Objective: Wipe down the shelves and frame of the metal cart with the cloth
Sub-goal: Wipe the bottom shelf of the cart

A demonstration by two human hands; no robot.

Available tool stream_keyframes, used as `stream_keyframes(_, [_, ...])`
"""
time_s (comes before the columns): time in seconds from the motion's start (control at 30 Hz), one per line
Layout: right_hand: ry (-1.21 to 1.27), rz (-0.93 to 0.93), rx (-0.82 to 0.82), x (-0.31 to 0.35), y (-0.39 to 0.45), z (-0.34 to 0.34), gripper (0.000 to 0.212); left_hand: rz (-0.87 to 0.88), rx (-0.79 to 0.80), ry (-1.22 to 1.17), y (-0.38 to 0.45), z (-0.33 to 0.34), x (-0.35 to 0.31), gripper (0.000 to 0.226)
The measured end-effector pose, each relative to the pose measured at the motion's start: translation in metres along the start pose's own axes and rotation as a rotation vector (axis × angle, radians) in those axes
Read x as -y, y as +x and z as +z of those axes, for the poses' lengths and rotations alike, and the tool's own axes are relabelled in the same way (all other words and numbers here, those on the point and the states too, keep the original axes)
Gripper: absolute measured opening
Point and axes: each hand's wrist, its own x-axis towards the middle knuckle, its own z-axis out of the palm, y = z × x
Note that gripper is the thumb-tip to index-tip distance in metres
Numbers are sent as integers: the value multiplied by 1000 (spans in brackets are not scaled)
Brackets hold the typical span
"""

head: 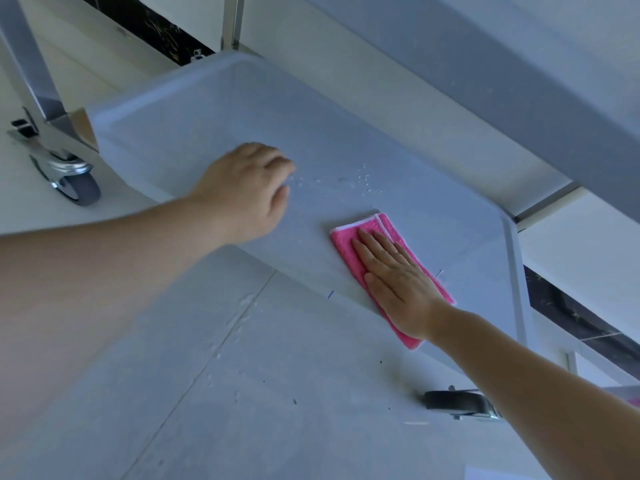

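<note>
Lower shelf (214, 109) of the metal cart (485, 109) being wiped. The pink cloth (346, 242) is pressed flat under the open right hand (394, 285) near the front edge; the left hand (247, 188), loosely curled and empty, rests beside water droplets (360, 181), judged the next area to be swept.

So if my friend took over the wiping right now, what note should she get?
Right hand: flat, palm down on the folded pink cloth, near the front edge of the cart's lower shelf.
Left hand: fingers curled, on the same shelf, holding nothing visible.
Water droplets sit between the hands, not yet wiped.
Left: those drops, the upper shelf, the frame. What is already wiped cannot be told.
</note>
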Motion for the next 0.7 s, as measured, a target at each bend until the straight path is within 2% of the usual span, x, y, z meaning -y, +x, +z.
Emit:
stream_keyframes(0.17, [-3,5,3,0,-1,-1,52,40,68,90,-3,4,23,49])
stream_keyframes(0.3, [32,-1,-5,1,-2,-3,51,-14,88,15,-4,10,28,52])
stream_keyframes(0.47, [43,12,-28,-12,-14,0,52,4,113,5,-6,12,30,56])
stream_keyframes(0.7, [24,170,-123,-63,-14,2,50,10,127,-1,-5,11,29,50])
